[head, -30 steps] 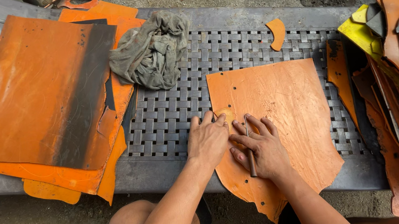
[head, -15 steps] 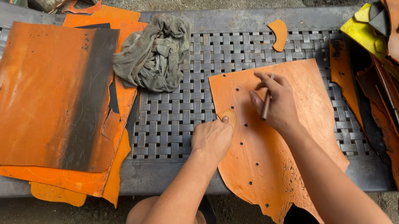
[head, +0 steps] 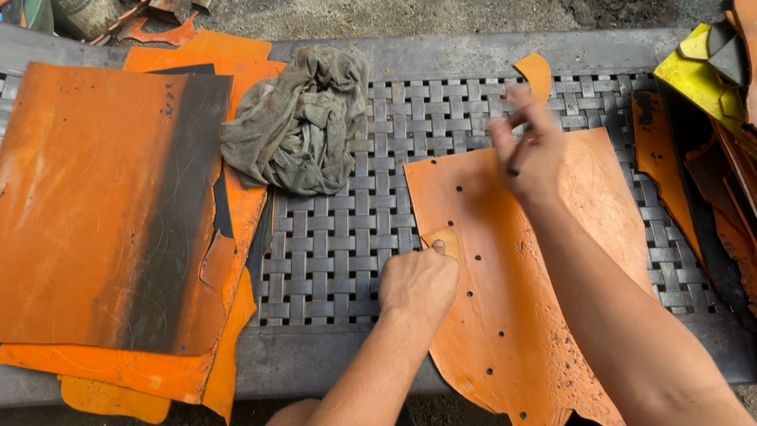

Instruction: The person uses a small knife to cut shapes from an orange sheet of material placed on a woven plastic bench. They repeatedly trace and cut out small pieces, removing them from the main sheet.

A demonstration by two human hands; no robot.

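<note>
While the orange leather sheet [head: 516,313] is lying flat on the woven metal surface [head: 344,249], its lower end overhanging the near edge, the left hand [head: 418,284] is pressing down on the sheet's left border, fingers curled into a loose fist and pinning a small tan leather scrap [head: 442,241] against it. The right hand [head: 529,154] is hovering over the sheet's upper edge, its fingers pinching a thin dark tool [head: 515,166] that is too blurred to identify further. Small punched holes are dotting the sheet. To the left, a stack of orange leather pieces [head: 99,237] with a dark stripe is resting on the surface, and a crumpled grey-green rag [head: 304,123] is sitting just beside it. A small curved orange offcut [head: 536,73] is lying just beyond the right hand. On the right, a pile of orange and yellow leather pieces [head: 752,144] is crowding the end of the surface.
</note>
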